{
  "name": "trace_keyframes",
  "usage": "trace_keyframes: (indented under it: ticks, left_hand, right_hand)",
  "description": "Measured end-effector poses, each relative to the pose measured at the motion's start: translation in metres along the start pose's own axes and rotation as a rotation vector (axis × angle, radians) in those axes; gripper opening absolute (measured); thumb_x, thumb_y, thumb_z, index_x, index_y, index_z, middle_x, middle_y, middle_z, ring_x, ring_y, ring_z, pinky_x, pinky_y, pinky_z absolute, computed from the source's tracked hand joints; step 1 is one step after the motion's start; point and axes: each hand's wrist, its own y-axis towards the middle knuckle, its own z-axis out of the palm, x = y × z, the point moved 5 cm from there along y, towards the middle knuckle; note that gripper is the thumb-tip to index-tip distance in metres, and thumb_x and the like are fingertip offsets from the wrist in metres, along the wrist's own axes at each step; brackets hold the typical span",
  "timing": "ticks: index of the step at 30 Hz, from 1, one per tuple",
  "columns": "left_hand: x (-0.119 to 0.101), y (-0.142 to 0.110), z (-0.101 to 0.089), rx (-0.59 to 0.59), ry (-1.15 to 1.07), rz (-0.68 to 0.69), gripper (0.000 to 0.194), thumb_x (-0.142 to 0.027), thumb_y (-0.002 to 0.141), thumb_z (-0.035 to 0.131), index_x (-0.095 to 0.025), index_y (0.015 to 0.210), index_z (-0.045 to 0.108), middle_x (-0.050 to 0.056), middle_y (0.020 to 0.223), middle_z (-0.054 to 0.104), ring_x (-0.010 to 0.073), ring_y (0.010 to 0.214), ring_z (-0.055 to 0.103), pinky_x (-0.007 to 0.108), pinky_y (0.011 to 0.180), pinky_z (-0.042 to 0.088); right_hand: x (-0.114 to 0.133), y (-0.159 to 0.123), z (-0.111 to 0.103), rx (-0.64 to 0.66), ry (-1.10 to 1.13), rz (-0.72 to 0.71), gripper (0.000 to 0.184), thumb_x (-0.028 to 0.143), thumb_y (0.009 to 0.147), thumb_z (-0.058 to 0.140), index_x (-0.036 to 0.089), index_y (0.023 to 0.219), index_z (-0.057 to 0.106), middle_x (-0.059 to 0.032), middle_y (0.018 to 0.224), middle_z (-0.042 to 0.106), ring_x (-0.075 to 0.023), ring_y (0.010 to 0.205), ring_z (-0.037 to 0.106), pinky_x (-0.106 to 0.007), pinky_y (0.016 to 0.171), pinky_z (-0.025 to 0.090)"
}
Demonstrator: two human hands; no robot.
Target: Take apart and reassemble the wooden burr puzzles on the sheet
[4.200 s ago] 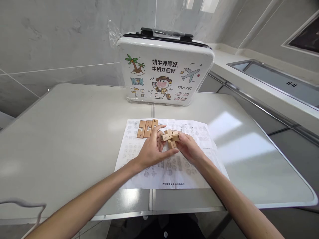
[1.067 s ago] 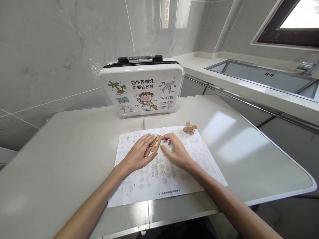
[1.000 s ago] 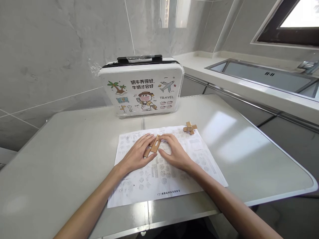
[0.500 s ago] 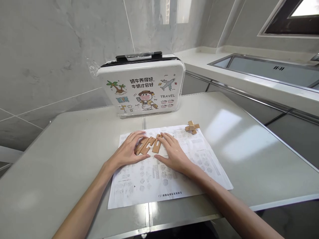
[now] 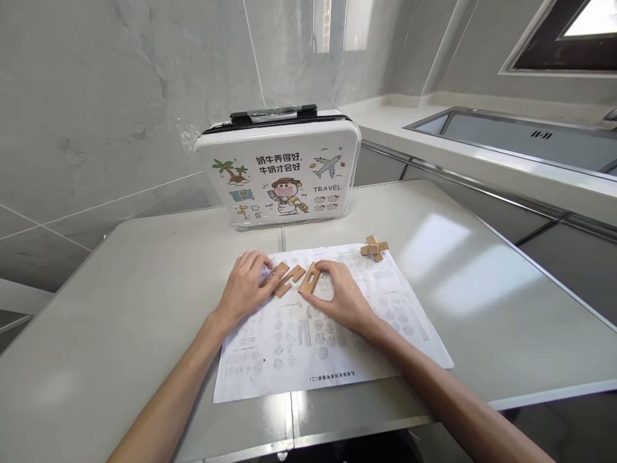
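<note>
Three flat wooden puzzle pieces lie over a printed paper sheet [image 5: 263, 379]. My right hand [image 5: 344, 296] pinches the slotted wooden piece [image 5: 303, 287] endwise, fingertips at its far end and thumb at its near end; the piece is tilted up a little. My left hand [image 5: 245, 283] is closed on the leftmost wooden piece [image 5: 280, 267], thumb across it and fingers curled behind, so much of that piece is hidden. Between the hands, a notched wooden piece [image 5: 283, 289] rests on the paper, close beside the left thumb.
An assembled wooden burr puzzle [image 5: 373, 249] sits at the sheet's far right corner. Behind the sheet stands a white cartoon-printed case [image 5: 284, 151] in clear plastic. The grey table [image 5: 139, 289] reaches toward a counter with a sink [image 5: 511, 138] at the right.
My right hand has gripped the slotted piece end to end and tilted it, shifting it slightly right. My left thumb has moved up onto the leftmost piece, its fingers curling in.
</note>
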Motion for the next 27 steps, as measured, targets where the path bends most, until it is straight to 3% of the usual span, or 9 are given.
trace_keyframes:
  ticks: [3, 8, 12, 16, 18, 21, 24, 27]
  left_hand:
    - [0.010, 0.000, -0.004, 0.002, 0.095, -0.091, 0.035, -0.054, 0.098, 0.061, -0.021, 0.086, 0.058, 0.006, 0.086, 0.068, 0.0241, 0.086, 0.060, 0.040, 0.086, 0.045]
    - [0.017, -0.002, -0.001, 0.146, 0.135, -0.138, 0.050, -0.063, 0.093, 0.064, -0.022, 0.066, 0.052, 0.004, 0.068, 0.064, 0.0235, 0.076, 0.057, 0.039, 0.081, 0.039]
    - [0.015, -0.003, 0.002, 0.223, 0.063, -0.147, 0.050, -0.060, 0.092, 0.065, -0.022, 0.063, 0.048, 0.002, 0.065, 0.062, 0.0214, 0.070, 0.055, 0.035, 0.075, 0.038]
    - [0.015, -0.003, 0.002, 0.211, -0.066, -0.228, 0.041, -0.051, 0.102, 0.051, -0.022, 0.074, 0.055, 0.001, 0.072, 0.062, 0.0186, 0.067, 0.053, 0.032, 0.069, 0.035]
    - [0.014, -0.003, 0.002, 0.158, -0.221, -0.318, 0.036, -0.050, 0.105, 0.048, -0.022, 0.085, 0.060, -0.001, 0.072, 0.060, 0.0166, 0.064, 0.051, 0.030, 0.066, 0.034]
    - [0.003, -0.003, 0.005, 0.103, -0.646, -0.462, 0.037, -0.055, 0.105, 0.049, -0.021, 0.092, 0.058, -0.004, 0.066, 0.046, 0.0130, 0.057, 0.040, 0.027, 0.059, 0.032]
    - [-0.026, -0.004, 0.018, 0.249, -1.187, -0.530, 0.040, -0.059, 0.102, 0.054, -0.021, 0.090, 0.051, -0.007, 0.067, 0.035, 0.0084, 0.051, 0.028, 0.024, 0.051, 0.025]
    - [-0.055, -0.010, 0.029, 0.399, -1.506, -0.563, 0.034, -0.052, 0.100, 0.062, -0.020, 0.096, 0.052, -0.006, 0.071, 0.040, 0.0070, 0.050, 0.029, 0.021, 0.047, 0.028]
  right_hand:
    - [0.001, 0.001, -0.003, -0.024, 0.045, 0.019, 0.048, 0.041, 0.086, 0.081, 0.026, 0.125, 0.057, -0.0123, 0.133, 0.066, -0.0349, 0.128, 0.060, -0.056, 0.109, 0.051]
    - [0.000, 0.002, -0.005, -0.054, 0.084, 0.024, 0.047, 0.042, 0.086, 0.081, 0.026, 0.124, 0.058, -0.0117, 0.135, 0.065, -0.0329, 0.127, 0.060, -0.054, 0.110, 0.049]
    - [-0.001, 0.002, -0.006, -0.071, 0.115, 0.025, 0.051, 0.043, 0.083, 0.084, 0.026, 0.124, 0.059, -0.0115, 0.137, 0.065, -0.0333, 0.129, 0.059, -0.055, 0.112, 0.048]
    - [0.000, 0.003, -0.009, -0.086, 0.224, 0.081, 0.051, 0.044, 0.081, 0.085, 0.027, 0.123, 0.062, -0.0102, 0.138, 0.066, -0.0323, 0.129, 0.060, -0.054, 0.113, 0.047]
    - [-0.003, 0.004, -0.009, -0.080, 0.353, 0.154, 0.050, 0.045, 0.082, 0.085, 0.027, 0.123, 0.064, -0.0096, 0.140, 0.066, -0.0318, 0.131, 0.060, -0.054, 0.115, 0.046]
    - [-0.012, 0.005, -0.008, -0.057, 0.659, 0.300, 0.047, 0.049, 0.083, 0.084, 0.029, 0.123, 0.067, -0.0079, 0.143, 0.066, -0.0312, 0.135, 0.060, -0.053, 0.119, 0.044]
    - [-0.019, 0.009, -0.008, -0.041, 0.938, 0.368, 0.040, 0.052, 0.087, 0.081, 0.028, 0.118, 0.072, -0.0073, 0.140, 0.069, -0.0315, 0.139, 0.058, -0.054, 0.123, 0.040]
    - [-0.018, 0.012, -0.008, 0.024, 1.128, 0.328, 0.040, 0.054, 0.091, 0.075, 0.027, 0.121, 0.075, -0.0072, 0.145, 0.067, -0.0311, 0.144, 0.054, -0.052, 0.128, 0.035]
